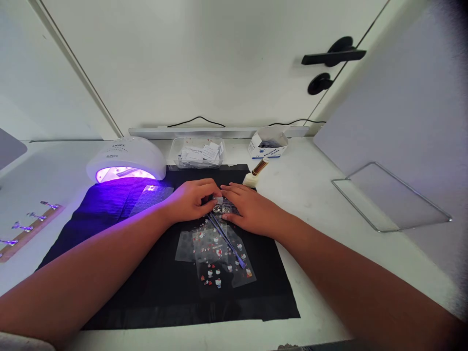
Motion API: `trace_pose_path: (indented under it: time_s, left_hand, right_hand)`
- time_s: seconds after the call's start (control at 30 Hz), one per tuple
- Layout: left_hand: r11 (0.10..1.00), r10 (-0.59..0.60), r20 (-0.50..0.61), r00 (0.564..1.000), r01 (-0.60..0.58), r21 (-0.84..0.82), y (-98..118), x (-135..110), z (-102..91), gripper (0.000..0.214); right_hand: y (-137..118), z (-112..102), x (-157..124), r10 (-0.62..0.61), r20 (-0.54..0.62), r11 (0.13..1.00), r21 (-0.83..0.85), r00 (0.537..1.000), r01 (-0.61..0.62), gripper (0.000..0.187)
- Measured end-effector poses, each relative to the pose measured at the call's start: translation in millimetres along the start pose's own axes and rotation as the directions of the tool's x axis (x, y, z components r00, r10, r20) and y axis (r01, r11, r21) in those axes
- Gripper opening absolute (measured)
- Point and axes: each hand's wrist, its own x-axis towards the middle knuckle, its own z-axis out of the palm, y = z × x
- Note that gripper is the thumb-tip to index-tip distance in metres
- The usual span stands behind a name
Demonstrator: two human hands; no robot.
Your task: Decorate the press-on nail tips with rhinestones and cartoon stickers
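Both hands, left hand (190,199) and right hand (252,207), are closed on the small rhinestone box (224,206) between them. Tweezers (224,239) lie just beneath, long axis running toward the person's right.

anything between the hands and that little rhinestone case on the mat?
Nothing visible. Left hand and right hand both already touch the small clear case from either side. The tweezers lie just in front of it, over the sticker sheets.

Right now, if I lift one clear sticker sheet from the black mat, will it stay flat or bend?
The sticker sheets look thin and clear, so probably floppy and very light. They overlap, so one may drag its neighbours. The slim tool lies across them and would likely slide off.
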Motion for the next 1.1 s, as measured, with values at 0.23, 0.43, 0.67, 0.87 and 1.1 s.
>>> trace_pose_path:
  time_s: [0.23,0.43,0.67,0.87,1.1]
  left_hand:
    - [0.999,0.04,0.001,0.999,-0.04,0.003,-3.2,0.6,0.6,0.01]
    - [0.997,0.074,0.018,0.997,-0.074,-0.007,-3.6,-0.3,-0.2,0.009]
    - [0.998,0.052,0.019,0.998,-0.052,0.018,-1.5,0.4,-0.9,0.01]
    - [0.999,0.006,0.009,1.0,-0.006,0.05,0.2,2.3,-0.3,0.011]
    - [0.997,-0.019,0.013,1.0,0.019,0.07,0.5,3.2,0.2,0.012]
  right_hand:
    - [0.2,0.9,0.7,-0.005,-0.022,1.0,0.019,1.0,0.006,0.061]
    - [-0.1,1.0,-0.1,-0.011,-0.03,1.0,0.026,1.0,0.012,0.059]
    - [2.9,2.9,0.7,-0.015,-0.028,1.0,0.027,1.0,0.015,0.06]
    - [0.4,0.7,0.3,-0.015,-0.029,0.999,0.03,0.999,0.016,0.058]
    - [1.4,1.6,0.0,-0.02,-0.038,0.999,0.03,0.999,0.021,0.059]
